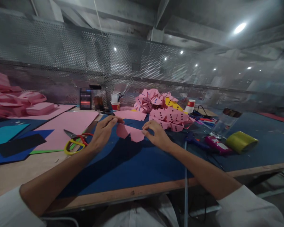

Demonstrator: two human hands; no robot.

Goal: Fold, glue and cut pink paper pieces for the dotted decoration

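A small pink paper cutout (130, 132) with a notched lower edge is held up over the blue table covering. My left hand (105, 129) pinches its left end, fingers closed on the top edge. At the right end, my right hand (156, 133) grips it between thumb and fingertips. Just behind is a heap of folded pink paper pieces (169, 118) marked with dark diamonds, a yellow piece (174, 104) among them. Scissors (77, 142) with red and yellow handles lie left of my left forearm, on pink and green sheets.
A glass jar (224, 123), a magenta device (217, 145), a glue gun (196, 141) and a yellow roll (241, 142) stand at right. Paper cups (115, 102) are at the back. Blue sheets (21, 145) and pink paper bundles (19, 97) lie left. A perforated metal screen (132, 63) rises behind.
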